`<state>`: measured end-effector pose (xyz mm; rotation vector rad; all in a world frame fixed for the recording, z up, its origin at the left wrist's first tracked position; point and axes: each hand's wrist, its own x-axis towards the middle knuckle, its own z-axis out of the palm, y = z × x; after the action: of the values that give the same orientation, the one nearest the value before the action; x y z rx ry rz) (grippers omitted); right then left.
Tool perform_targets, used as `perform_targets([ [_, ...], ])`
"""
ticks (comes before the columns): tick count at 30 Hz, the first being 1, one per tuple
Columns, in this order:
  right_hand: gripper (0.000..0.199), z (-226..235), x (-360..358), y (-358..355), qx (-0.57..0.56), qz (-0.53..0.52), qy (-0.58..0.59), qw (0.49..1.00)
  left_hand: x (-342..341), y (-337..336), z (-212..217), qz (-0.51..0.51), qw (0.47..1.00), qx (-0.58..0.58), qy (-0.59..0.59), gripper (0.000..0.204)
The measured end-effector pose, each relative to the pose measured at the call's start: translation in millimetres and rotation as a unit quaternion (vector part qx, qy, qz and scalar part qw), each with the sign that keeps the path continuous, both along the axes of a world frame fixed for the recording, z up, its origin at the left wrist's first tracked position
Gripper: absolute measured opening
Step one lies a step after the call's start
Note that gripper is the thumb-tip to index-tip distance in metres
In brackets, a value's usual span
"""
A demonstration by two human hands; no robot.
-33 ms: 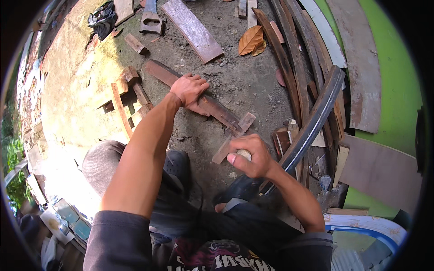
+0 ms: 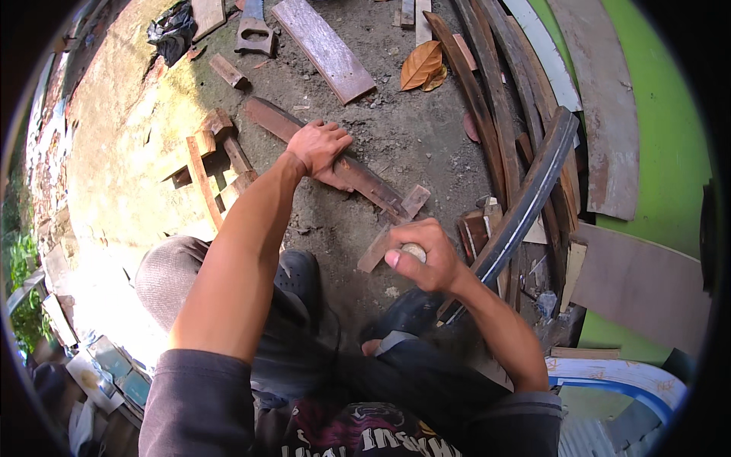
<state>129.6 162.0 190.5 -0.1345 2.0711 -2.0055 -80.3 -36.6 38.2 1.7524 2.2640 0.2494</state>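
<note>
My left hand presses down on a dark reddish-brown wooden beam, its fingers wrapped over the beam's middle. The beam lies slantwise on the ground, and its near end meets a short, flat strip of wood set crosswise. Just right of that strip, my right hand is closed in a fist round a tool handle with a round, pale top. The rest of this tool is hidden beneath the fist, so its kind does not show.
A handsaw and a worn plank lie at the far side. Left of the beam stands a wooden frame of joined blocks. Long timbers and a thick dark curved beam line the right, beside a green wall.
The view has shifted very slightly. My right hand sits a touch higher in the picture; both hands keep their hold.
</note>
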Motion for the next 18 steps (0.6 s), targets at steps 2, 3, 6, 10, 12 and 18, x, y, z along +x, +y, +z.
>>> perform_targets([
  [2, 0.032, -4.4, -5.1, 2.3, 0.008, -0.004, -0.012, 1.0, -7.0, 1.1, -2.1, -0.001, 1.0, 0.006, 0.007, 0.078],
  [3, 0.033, -4.2, -6.7, 2.9, 0.012, -0.009, -0.026, 1.0, -6.6, 2.0, 0.1, 0.0, 1.0, -0.009, 0.001, 0.08],
  [6, 0.034, 2.0, -9.0, 2.7, 0.031, -0.011, -0.052, 0.998, -5.3, 5.0, 15.0, -0.009, 0.997, -0.072, -0.011, 0.082],
  [10, 0.036, 8.6, -9.7, -2.1, 0.08, -0.012, -0.062, 0.995, 22.6, -5.5, 12.7, -0.019, 0.98, 0.17, 0.104, 0.072],
  [12, 0.037, 7.6, -9.6, 0.8, 0.09, -0.024, -0.055, 0.994, 60.0, -5.4, 30.5, 0.006, 0.976, 0.209, 0.063, 0.064],
  [18, 0.038, 6.3, -8.0, -3.2, 0.096, -0.017, -0.052, 0.994, 188.0, 4.5, 44.4, 0.379, 0.891, 0.072, -0.24, 0.059],
])
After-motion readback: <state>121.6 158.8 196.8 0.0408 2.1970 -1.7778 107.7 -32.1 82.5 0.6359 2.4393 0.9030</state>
